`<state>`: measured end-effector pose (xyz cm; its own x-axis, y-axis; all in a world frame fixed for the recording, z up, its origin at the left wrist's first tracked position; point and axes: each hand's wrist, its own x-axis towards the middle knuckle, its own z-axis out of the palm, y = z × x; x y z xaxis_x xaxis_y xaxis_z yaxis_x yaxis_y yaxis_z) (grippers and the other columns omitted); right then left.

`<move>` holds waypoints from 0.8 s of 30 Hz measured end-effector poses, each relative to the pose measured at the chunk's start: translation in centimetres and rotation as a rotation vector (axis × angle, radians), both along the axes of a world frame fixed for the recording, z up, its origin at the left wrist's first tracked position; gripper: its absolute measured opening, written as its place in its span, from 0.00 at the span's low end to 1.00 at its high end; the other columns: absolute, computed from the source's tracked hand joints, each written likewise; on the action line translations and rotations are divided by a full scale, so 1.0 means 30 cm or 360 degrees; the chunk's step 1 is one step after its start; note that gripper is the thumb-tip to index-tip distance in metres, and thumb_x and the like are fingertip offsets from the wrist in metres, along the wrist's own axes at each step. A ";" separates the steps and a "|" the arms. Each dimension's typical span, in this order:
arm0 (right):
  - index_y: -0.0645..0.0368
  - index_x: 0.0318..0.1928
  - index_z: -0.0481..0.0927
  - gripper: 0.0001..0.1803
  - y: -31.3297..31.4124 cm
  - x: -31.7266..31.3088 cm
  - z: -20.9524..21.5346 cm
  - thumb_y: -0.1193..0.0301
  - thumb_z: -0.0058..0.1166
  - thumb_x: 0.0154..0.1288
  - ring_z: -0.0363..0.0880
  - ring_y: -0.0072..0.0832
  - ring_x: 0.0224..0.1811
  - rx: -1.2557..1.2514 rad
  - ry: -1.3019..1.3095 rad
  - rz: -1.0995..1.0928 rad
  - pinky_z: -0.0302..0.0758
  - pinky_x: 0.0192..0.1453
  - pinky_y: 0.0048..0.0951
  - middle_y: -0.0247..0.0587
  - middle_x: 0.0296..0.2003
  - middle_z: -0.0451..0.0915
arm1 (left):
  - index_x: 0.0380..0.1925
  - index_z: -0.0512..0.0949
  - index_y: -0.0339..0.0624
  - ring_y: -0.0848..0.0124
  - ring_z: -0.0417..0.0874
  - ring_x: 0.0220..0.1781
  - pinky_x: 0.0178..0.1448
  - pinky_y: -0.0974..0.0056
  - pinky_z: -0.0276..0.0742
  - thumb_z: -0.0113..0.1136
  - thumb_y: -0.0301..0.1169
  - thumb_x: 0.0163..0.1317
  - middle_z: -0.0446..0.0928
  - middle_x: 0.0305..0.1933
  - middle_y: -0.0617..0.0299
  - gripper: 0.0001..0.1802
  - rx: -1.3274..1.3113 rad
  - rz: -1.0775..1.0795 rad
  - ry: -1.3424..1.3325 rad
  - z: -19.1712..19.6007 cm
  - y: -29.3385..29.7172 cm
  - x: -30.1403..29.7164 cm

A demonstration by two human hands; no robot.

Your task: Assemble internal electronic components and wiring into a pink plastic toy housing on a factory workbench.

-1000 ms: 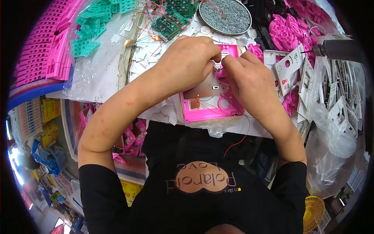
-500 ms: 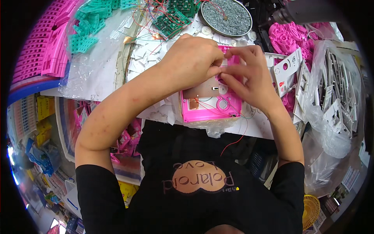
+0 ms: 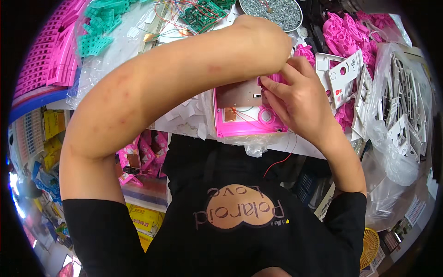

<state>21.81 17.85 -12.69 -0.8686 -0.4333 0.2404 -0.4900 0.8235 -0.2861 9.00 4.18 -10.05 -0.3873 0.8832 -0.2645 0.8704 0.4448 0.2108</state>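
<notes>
1. At the bench edge, just ahead of the body: open pink case (image 3: 240, 125) lying flat, grey plate (image 3: 235, 94) and thin wires inside, red wire (image 3: 279, 160) trailing off its near edge toward the lap.
2. Step in hand, by the look of it: fitting or seating something at the case's far right corner, both hands meeting there.
3. Right hand (image 3: 300, 99): laid over the right side of the case, wrist low, fingers (image 3: 281, 78) curled close together and clamped on the case's top corner, thumb tucked toward the plate.
4. Left hand (image 3: 265, 39): brought in from above, forearm slung across the whole bench, elbow high, wrist bent sharply down over the same corner. Fingers hidden under the hand; cannot tell whether apart or closed.
5. Next move probably calls for fine fingertip pressure at that corner, with the case kept flat and the wires kept from being pinched under the edge.
6. Nearby: dish of screws (image 3: 272, 11) just beyond the left hand, green boards (image 3: 203, 11) beside it, white brackets (image 3: 344, 74) right of the right hand.
</notes>
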 end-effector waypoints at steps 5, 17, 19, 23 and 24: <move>0.61 0.40 0.89 0.10 0.005 0.007 -0.015 0.73 0.66 0.57 0.78 0.41 0.47 -0.0142 0.0053 -0.0029 0.79 0.51 0.40 0.41 0.43 0.84 | 0.26 0.86 0.35 0.49 0.88 0.34 0.39 0.50 0.83 0.66 0.27 0.49 0.84 0.28 0.43 0.06 -0.0195 -0.0130 -0.0163 0.010 0.006 -0.058; 0.63 0.53 0.82 0.21 -0.055 0.029 -0.043 0.73 0.63 0.58 0.76 0.43 0.48 0.0116 0.0068 -0.0210 0.75 0.53 0.43 0.43 0.44 0.78 | 0.30 0.86 0.38 0.58 0.90 0.38 0.41 0.55 0.86 0.62 0.28 0.55 0.86 0.36 0.50 0.07 0.0222 -0.0515 0.0305 -0.069 -0.051 0.009; 0.64 0.54 0.81 0.22 -0.067 0.031 -0.034 0.73 0.62 0.58 0.75 0.43 0.50 0.0175 0.0048 -0.0229 0.74 0.55 0.43 0.43 0.46 0.77 | 0.31 0.86 0.38 0.59 0.90 0.39 0.41 0.55 0.86 0.62 0.29 0.57 0.86 0.36 0.51 0.07 0.0208 -0.0436 0.0349 -0.078 -0.055 0.011; 0.65 0.57 0.79 0.25 -0.062 0.060 -0.038 0.73 0.60 0.58 0.74 0.43 0.55 0.0285 0.0030 -0.0184 0.72 0.61 0.43 0.45 0.50 0.77 | 0.34 0.85 0.38 0.57 0.89 0.39 0.42 0.53 0.84 0.60 0.30 0.62 0.86 0.36 0.51 0.08 0.0510 -0.0054 0.0137 -0.084 -0.080 -0.024; 0.66 0.58 0.79 0.25 -0.062 0.067 -0.044 0.72 0.60 0.58 0.74 0.43 0.56 0.0310 0.0037 -0.0153 0.72 0.62 0.43 0.45 0.51 0.77 | 0.36 0.85 0.39 0.53 0.88 0.38 0.43 0.51 0.82 0.61 0.32 0.64 0.86 0.35 0.51 0.09 0.0796 0.0110 -0.0090 -0.088 -0.109 -0.055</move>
